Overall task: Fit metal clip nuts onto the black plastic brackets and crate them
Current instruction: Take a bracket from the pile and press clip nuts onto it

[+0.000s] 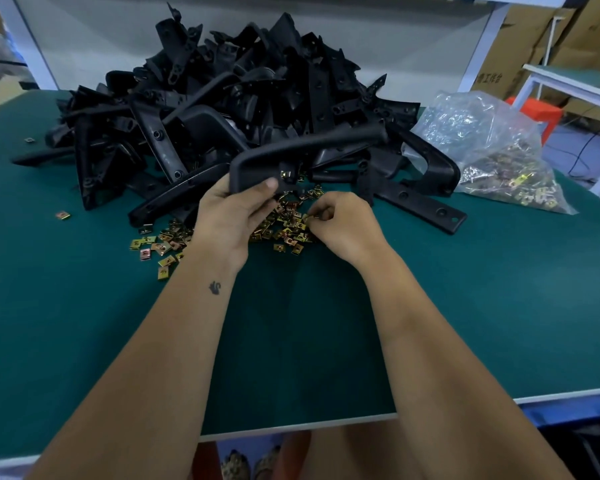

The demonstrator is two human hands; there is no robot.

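**A:** How do I do this step well?

**B:** Keep the black bracket (pixel 312 147) steady and lifted just above the scattered clip nuts (pixel 284 226), as your left hand (pixel 227 216) has it now. One clip nut seems already seated on the tab near your thumb. Pick a single nut, turn its open side towards the next tab, and push it on squarely until it sits flush. I'd judge a skewed start the likeliest way to jam it.

**A:** And my hands?

**B:** Your left hand is curled round the bracket's near end, thumb on top. Your right hand (pixel 342 220) is down in the loose nuts on the worktop (pixel 465 289), fingertips pinched together on what looks like one nut (pixel 309 218); it's too small to be sure.

**A:** Where's everything else?

**B:** The unfitted brackets are heaped behind (pixel 222 98); a plastic bag (pixel 492 147) of nuts lies to your right. No crate is in view.
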